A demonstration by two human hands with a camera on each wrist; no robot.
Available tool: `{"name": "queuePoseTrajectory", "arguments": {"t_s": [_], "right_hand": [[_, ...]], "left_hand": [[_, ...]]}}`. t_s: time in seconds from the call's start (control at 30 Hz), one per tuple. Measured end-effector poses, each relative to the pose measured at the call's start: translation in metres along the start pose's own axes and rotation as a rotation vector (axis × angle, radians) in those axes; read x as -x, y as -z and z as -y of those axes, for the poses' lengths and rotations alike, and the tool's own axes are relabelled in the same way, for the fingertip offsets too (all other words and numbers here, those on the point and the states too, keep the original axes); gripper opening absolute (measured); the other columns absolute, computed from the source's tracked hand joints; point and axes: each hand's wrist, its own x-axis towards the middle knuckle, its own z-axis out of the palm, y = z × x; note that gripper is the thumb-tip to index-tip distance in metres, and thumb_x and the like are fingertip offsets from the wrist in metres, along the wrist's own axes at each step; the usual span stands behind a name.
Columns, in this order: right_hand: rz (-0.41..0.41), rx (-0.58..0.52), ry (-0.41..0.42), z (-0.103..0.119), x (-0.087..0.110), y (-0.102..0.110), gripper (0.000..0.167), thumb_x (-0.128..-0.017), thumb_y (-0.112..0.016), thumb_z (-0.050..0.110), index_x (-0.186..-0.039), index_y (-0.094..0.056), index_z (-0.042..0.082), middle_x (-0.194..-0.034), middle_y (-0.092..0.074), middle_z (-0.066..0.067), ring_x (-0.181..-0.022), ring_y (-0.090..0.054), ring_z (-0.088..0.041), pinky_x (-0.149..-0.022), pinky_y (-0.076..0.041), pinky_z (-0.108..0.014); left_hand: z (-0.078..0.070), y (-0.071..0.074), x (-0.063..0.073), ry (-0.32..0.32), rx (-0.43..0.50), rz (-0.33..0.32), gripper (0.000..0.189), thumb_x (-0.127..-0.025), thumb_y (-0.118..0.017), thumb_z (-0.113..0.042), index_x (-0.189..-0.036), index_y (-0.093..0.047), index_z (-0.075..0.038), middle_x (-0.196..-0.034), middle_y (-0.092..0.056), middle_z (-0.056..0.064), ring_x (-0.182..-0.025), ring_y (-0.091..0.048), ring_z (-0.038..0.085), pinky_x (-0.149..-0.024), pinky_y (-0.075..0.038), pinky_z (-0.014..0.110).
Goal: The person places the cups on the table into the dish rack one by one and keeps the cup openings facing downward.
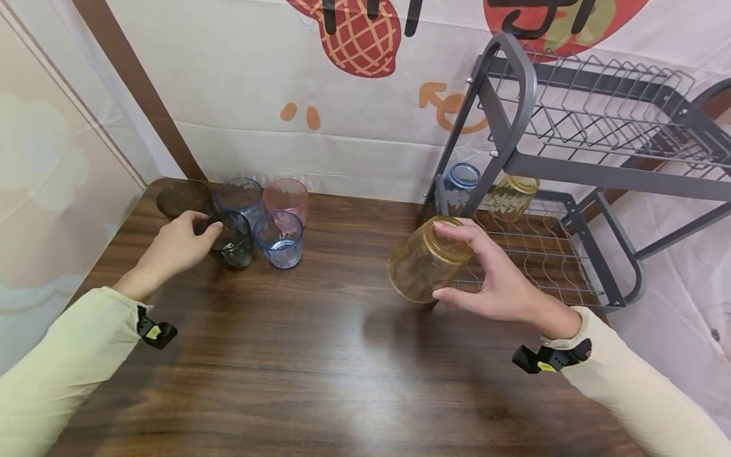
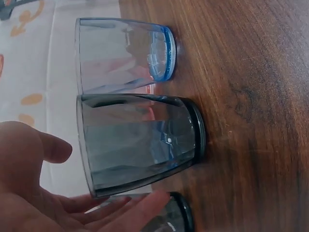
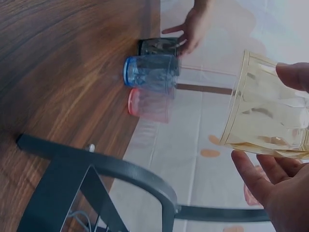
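My right hand [image 1: 502,285] grips a clear yellow glass [image 1: 419,263] near its base, thumb on one side and fingers on the other. Mouth downward and tilted, the glass hangs above the table beside the rack. At the left, my left hand [image 1: 177,244] is at the near dark grey glass [image 1: 234,247], which stands upright. In the left wrist view the thumb is apart from that glass [image 2: 140,145], and the extended fingers reach along its side, by a second dark glass [image 2: 176,215]. A clear blue glass [image 1: 280,244] stands just right of the near dark one.
Behind stand another dark glass [image 1: 183,197], a blue glass [image 1: 240,190] and a pink glass [image 1: 288,193]. A grey two-tier wire rack [image 1: 516,133] is at the right; its lower tier holds a blue glass [image 1: 457,190] and a yellow glass [image 1: 511,200]. A printed cloth [image 1: 240,95] hangs behind.
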Motion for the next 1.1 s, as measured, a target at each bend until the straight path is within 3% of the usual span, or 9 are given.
{"name": "queuePoseTrajectory", "arguments": {"t_s": [0.2, 0.27, 0.47, 0.67, 0.87, 1.1], "right_hand": [[-0.006, -0.016, -0.035, 0.002, 0.009, 0.011, 0.089, -0.068, -0.086, -0.013, -0.145, -0.043, -0.005, -0.143, -0.049, -0.010, -0.125, -0.051, -0.020, -0.104, -0.045, -0.025], [-0.004, -0.027, -0.046, 0.003, 0.011, 0.015, 0.090, -0.068, -0.085, -0.015, -0.146, -0.042, -0.006, -0.143, -0.048, -0.011, -0.125, -0.051, -0.020, -0.102, -0.048, -0.024], [-0.013, -0.026, -0.060, 0.005, 0.017, 0.028, 0.086, -0.071, -0.088, -0.008, -0.144, -0.043, -0.009, -0.144, -0.047, -0.014, -0.126, -0.050, -0.021, -0.101, -0.049, -0.023], [-0.009, -0.033, -0.095, 0.006, 0.023, 0.041, 0.093, -0.062, -0.082, -0.024, -0.144, -0.041, -0.011, -0.142, -0.047, -0.013, -0.124, -0.052, -0.019, -0.100, -0.049, -0.022], [0.009, -0.033, -0.092, 0.003, 0.027, 0.051, 0.094, -0.060, -0.082, -0.025, -0.144, -0.043, -0.009, -0.151, -0.046, -0.007, -0.132, -0.048, -0.017, -0.103, -0.045, -0.020], [0.007, -0.069, -0.099, 0.001, 0.034, 0.066, 0.095, -0.060, -0.079, -0.027, -0.145, -0.040, -0.012, -0.152, -0.044, -0.009, -0.130, -0.052, -0.015, -0.098, -0.049, -0.017]], "left_hand": [[0.005, 0.003, -0.007, 0.042, 0.100, 0.080, 0.079, -0.107, -0.032, -0.050, -0.148, -0.028, 0.017, -0.136, -0.046, 0.042, -0.081, -0.074, 0.035, -0.086, -0.056, 0.059], [0.006, 0.005, -0.008, 0.052, 0.148, 0.105, 0.079, -0.107, -0.032, -0.049, -0.149, -0.026, 0.018, -0.140, -0.041, 0.044, -0.078, -0.075, 0.031, -0.085, -0.059, 0.055], [0.006, 0.004, -0.010, 0.076, 0.205, 0.156, 0.077, -0.108, -0.033, -0.045, -0.150, -0.022, 0.018, -0.143, -0.037, 0.044, -0.083, -0.075, 0.031, -0.086, -0.061, 0.051], [0.007, 0.002, -0.010, 0.071, 0.230, 0.180, 0.071, -0.109, -0.033, -0.038, -0.150, -0.021, 0.018, -0.144, -0.034, 0.045, -0.088, -0.074, 0.037, -0.081, -0.062, 0.049], [0.009, -0.002, -0.012, 0.079, 0.261, 0.173, 0.063, -0.110, -0.032, -0.030, -0.150, -0.024, 0.018, -0.145, -0.033, 0.044, -0.107, -0.065, 0.049, -0.078, -0.064, 0.044], [0.008, -0.005, -0.016, 0.084, 0.242, 0.154, 0.056, -0.108, -0.031, -0.022, -0.147, -0.029, 0.019, -0.139, -0.037, 0.045, -0.100, -0.068, 0.045, -0.077, -0.064, 0.043]]}}
